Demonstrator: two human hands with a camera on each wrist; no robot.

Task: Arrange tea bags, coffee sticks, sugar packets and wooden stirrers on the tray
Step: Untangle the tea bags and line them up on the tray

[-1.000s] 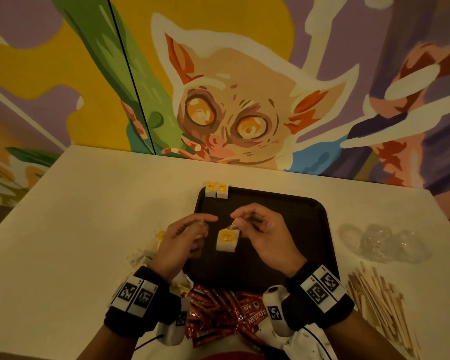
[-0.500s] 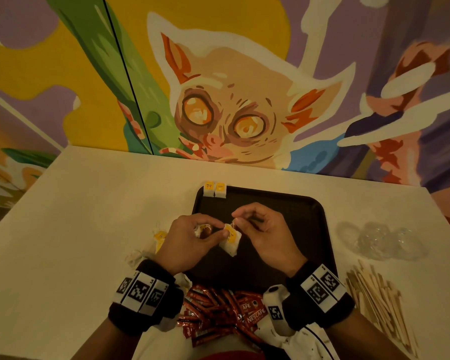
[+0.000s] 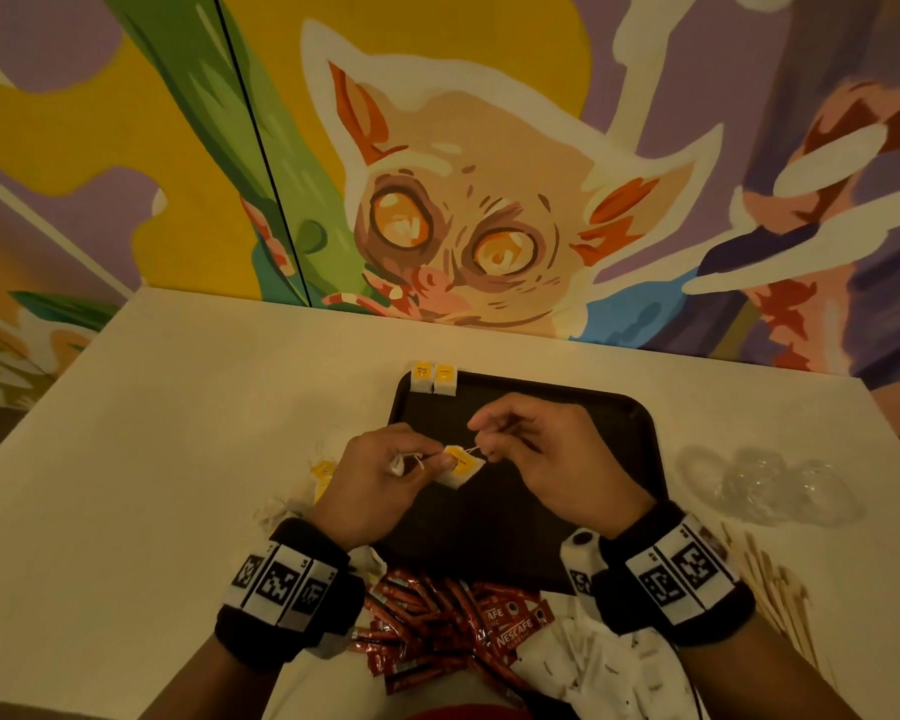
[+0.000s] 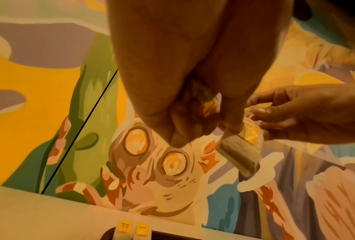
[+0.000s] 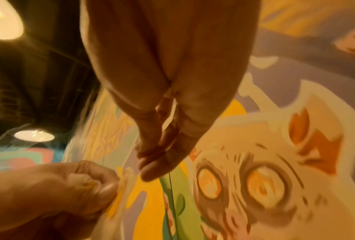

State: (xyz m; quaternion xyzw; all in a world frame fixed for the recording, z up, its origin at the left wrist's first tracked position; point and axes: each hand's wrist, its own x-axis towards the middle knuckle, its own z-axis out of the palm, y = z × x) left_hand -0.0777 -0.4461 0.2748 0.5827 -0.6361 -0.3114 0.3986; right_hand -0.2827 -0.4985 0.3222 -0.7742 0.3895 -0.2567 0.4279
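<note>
We hold one tea bag [image 3: 461, 467] in the air above the near-left part of the black tray [image 3: 640, 439]: a small white pouch with a yellow tag folded against it and a thin white string. Our left hand [image 3: 380, 478] pinches the pouch and tag between thumb and fingertips, with a second crumpled white bag bunched in its curled fingers, and our right hand [image 3: 541, 454] pinches the string just right of the tag. Two more tea bags [image 3: 433, 377], yellow tags up, lie side by side on the tray's far-left corner, overlapping its rim. The rest of the tray's dark floor lies bare to the right and far side of our hands. Off the tray, a loose heap of tea bags [image 3: 313, 480] sits on the white table [image 3: 152, 459] to the left, a pile of red coffee sticks [image 3: 437, 626] at the near edge, white sugar packets [image 3: 604, 667] beside them, and wooden stirrers [image 3: 780, 589] to the right; none of these piles can be counted. A cluster of clear plastic cups [image 3: 770, 485] stands right of the tray.
</note>
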